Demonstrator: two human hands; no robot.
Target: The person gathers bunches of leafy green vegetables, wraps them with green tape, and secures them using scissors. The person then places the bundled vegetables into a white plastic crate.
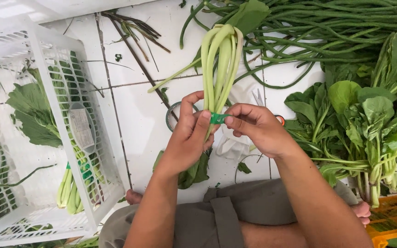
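Both hands, left hand (pixel 185 138) and right hand (pixel 257 128), pinch green tape (pixel 218 118) round pale stalk bundle (pixel 220 64) over white tiled floor (pixel 138 115).

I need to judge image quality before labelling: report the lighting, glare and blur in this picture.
Head view: daylight is soft and even, with faint shadows; the white crate top left is overexposed; the left hand, right hand and the green-taped stem bundle are sharp; the edges bow slightly from the wide lens.
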